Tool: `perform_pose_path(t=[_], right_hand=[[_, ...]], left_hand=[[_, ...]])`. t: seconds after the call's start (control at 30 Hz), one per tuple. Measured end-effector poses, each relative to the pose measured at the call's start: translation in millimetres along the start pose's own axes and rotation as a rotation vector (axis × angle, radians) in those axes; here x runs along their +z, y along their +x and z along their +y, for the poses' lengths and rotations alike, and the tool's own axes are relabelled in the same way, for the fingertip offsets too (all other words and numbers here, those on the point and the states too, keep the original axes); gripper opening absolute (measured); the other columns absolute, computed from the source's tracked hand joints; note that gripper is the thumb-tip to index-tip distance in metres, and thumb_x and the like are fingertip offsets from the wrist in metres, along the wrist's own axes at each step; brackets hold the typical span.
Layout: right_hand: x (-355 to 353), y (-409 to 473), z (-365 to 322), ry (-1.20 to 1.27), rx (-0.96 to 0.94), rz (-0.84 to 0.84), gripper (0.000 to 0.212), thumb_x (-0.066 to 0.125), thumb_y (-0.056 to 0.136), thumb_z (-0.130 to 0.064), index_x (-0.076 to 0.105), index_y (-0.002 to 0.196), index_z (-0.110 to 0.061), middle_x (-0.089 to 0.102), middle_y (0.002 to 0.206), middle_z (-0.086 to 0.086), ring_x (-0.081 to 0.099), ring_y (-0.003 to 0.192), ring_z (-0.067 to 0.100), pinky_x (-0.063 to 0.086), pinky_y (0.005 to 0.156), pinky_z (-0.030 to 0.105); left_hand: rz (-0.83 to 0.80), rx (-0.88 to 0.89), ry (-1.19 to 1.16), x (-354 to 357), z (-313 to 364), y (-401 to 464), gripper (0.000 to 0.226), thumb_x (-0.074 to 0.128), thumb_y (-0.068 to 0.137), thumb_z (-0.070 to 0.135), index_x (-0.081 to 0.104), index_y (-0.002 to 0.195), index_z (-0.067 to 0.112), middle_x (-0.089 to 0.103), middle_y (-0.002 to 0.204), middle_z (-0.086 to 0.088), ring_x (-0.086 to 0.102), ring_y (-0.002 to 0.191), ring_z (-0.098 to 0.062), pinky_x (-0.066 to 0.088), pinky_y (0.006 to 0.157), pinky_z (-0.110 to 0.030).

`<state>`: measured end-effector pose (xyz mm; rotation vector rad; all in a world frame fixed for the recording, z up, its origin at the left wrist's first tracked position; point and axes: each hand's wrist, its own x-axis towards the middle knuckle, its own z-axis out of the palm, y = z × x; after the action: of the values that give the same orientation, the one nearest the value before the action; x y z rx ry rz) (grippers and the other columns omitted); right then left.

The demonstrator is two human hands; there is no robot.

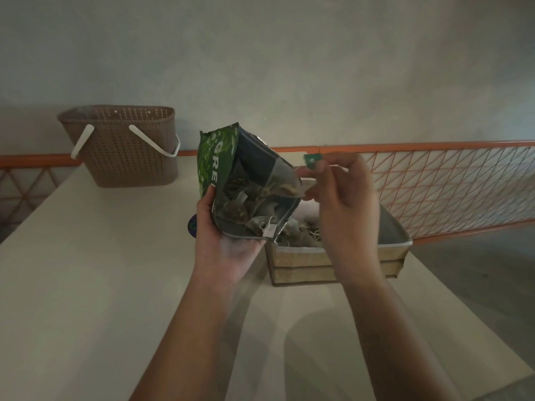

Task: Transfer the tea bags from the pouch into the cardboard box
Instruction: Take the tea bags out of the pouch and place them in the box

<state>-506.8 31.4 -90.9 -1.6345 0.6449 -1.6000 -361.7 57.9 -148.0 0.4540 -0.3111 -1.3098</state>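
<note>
Over the cardboard box at 5 o'clock, left hand grips green pouch from below, mouth open, tea bags inside, more already in box. Right hand pinches a green tag at 1 o'clock. Risk: strings tangle, extra bags drag out onto table.

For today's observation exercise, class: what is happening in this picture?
A person holds an open green pouch in the left hand, tilted over a cardboard box on the table. The right hand pinches a tea bag's green tag. Some tea bags already lie in the box; more remain in the pouch.
</note>
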Motion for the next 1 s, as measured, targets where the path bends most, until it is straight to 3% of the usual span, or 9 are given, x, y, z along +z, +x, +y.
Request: perform_pose_path(t=[0.17,0.33,0.47,0.57,0.77,0.9,1.0], right_hand=[[-28.8,8.9,4.7,-0.033,0.032,0.067,0.004,0.055,0.099,-0.012,0.058,0.101,-0.012,0.072,0.093,0.004,0.071,0.086,0.012,0.051,0.065,0.020],[-48.7,5.3,33.8,-0.214,0.129,0.108,0.009,0.055,0.098,-0.013,0.059,0.098,-0.021,0.072,0.086,-0.003,0.070,0.080,0.014,0.058,0.070,0.035],[-57.8,-8.3,50.5,-0.446,0.201,-0.074,0.016,0.057,0.096,-0.016,0.065,0.109,-0.020,0.069,0.094,-0.012,0.065,0.084,0.002,0.051,0.069,0.010],[-49.0,-16.5,46.0,-0.431,0.121,-0.037,0.014,0.061,0.094,-0.015,0.068,0.105,-0.019,0.064,0.100,-0.008,0.060,0.079,0.001,0.045,0.065,0.008],[-12.9,-26.6,37.5,-0.348,0.096,-0.176,0.017,0.073,0.084,-0.034,0.070,0.101,-0.034,0.043,0.119,-0.010,0.052,0.110,0.015,0.049,0.088,0.023],[4.6,-30.3,39.8,-0.628,0.122,-0.287,0.058,0.068,0.077,-0.062,0.059,0.128,-0.036,0.038,0.131,-0.006,0.041,0.128,0.019,0.045,0.104,0.038],[14.1,-31.4,38.6,-0.835,0.108,-0.311,0.061,0.060,0.081,-0.067,0.056,0.131,-0.032,0.041,0.129,-0.001,0.041,0.124,0.023,0.042,0.103,0.041]], left_hand=[[-0.034,-0.008,-0.035,-1.9,0.4,-1.2,0.056,0.041,0.102,0.057,0.054,0.148,0.028,0.060,0.146,-0.009,0.057,0.134,-0.033,0.059,0.087,-0.041],[-0.051,0.001,-0.031,-0.1,-2.3,0.1,0.058,0.041,0.101,0.057,0.054,0.149,0.026,0.060,0.147,-0.009,0.055,0.137,-0.033,0.059,0.089,-0.042],[-0.054,-0.008,-0.025,-0.7,-4.1,-0.5,0.061,0.042,0.101,0.058,0.052,0.150,0.022,0.056,0.150,-0.011,0.051,0.140,-0.034,0.057,0.098,-0.043],[-0.042,-0.018,-0.027,-1.1,-4.2,0.6,0.062,0.043,0.101,0.058,0.052,0.150,0.022,0.056,0.150,-0.011,0.052,0.139,-0.034,0.059,0.094,-0.043],[-0.001,0.028,0.026,4.3,-6.2,-0.2,0.061,0.039,0.102,0.057,0.055,0.148,0.020,0.062,0.144,-0.011,0.063,0.126,-0.029,0.060,0.087,-0.038],[0.021,0.036,0.060,2.0,-5.2,-0.9,0.064,0.037,0.102,0.057,0.051,0.151,0.018,0.056,0.150,-0.010,0.056,0.135,-0.027,0.053,0.100,-0.036],[0.033,0.027,0.054,0.7,-5.7,-1.0,0.064,0.040,0.101,0.057,0.053,0.150,0.018,0.057,0.150,-0.009,0.060,0.127,-0.026,0.052,0.101,-0.035]])
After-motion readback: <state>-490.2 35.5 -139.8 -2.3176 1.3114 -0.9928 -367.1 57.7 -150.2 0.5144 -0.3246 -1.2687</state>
